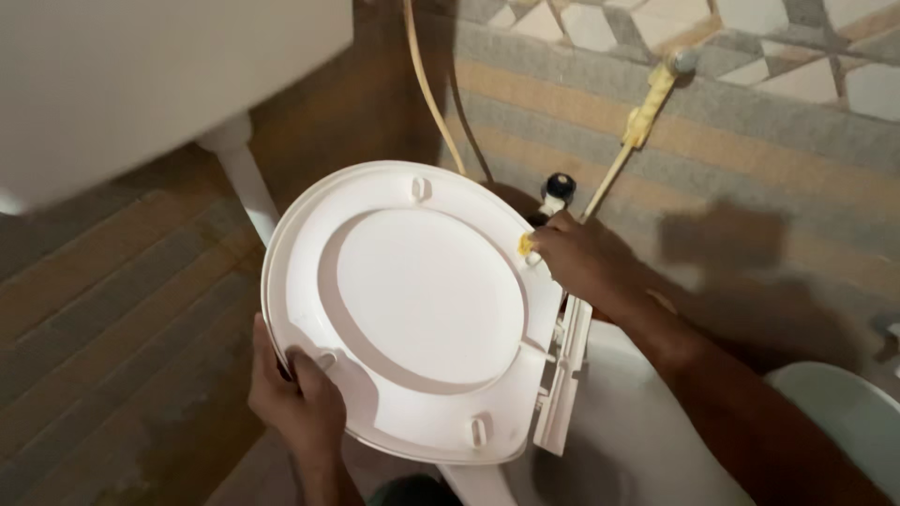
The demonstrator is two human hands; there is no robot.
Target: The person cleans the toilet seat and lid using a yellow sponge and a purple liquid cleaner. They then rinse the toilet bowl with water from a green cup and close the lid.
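The left hand (pixel 298 398) is nearest the camera. It is clamped on the lower left rim of the toilet seat and lid (pixel 412 309), fingers wrapped over the edge and thumb on the inner face. The seat and lid are raised together, with their underside facing the camera; small bumpers (pixel 478 429) show near the rim. The assembly stands over the toilet bowl (pixel 619 412), whose white rim shows to the lower right.

The right hand (pixel 577 258) is at the hinge side of the seat. Its fingers are pinched together on a small yellow fitting (pixel 526 245) at the seat edge. A white hinge bar (pixel 562 375) runs down from that point along the seat's right side.

Judged from this posture, the step in hand is work on the hinge fastening, one hand steadying the seat while the other works the fitting. The next move calls for a steady hold on the rim, so that the seat does not swing, and for fine finger control at the fitting, which is small and partly hidden by the fingers.

Farther off, a black-capped valve (pixel 559 185) sits just beyond the right hand. A pale hose (pixel 427 89) rises behind the seat, and a second line with yellow wrapping (pixel 642 122) runs to a wall outlet. A white cistern (pixel 141 84) with its flush pipe (pixel 246 178) stands at upper left. The tiled wall (pixel 769 141) closes the view.
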